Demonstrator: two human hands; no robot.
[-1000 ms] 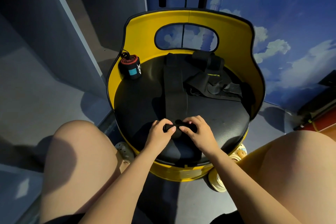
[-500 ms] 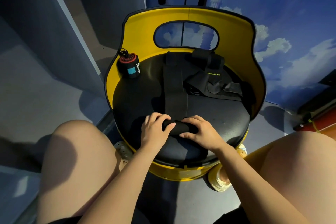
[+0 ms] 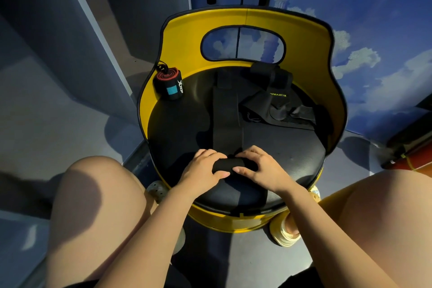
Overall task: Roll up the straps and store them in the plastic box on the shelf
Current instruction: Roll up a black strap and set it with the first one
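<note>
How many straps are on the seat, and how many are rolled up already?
Fully rolled, red and black strap: 1
Long black strap, partly rolled under the left hand and right hand: 1
Loose black pile, count inside unclear: at least 1
Total: at least 3

— What is standing in the room?
— A yellow chair [image 3: 245, 18] with a black seat [image 3: 182, 128] is sitting on a grey floor [image 3: 46, 112].
— And behind it?
— A blue wall [image 3: 374, 7] painted with white clouds is catching warm light; a grey panel [image 3: 58, 30] is rising at the left.
</note>
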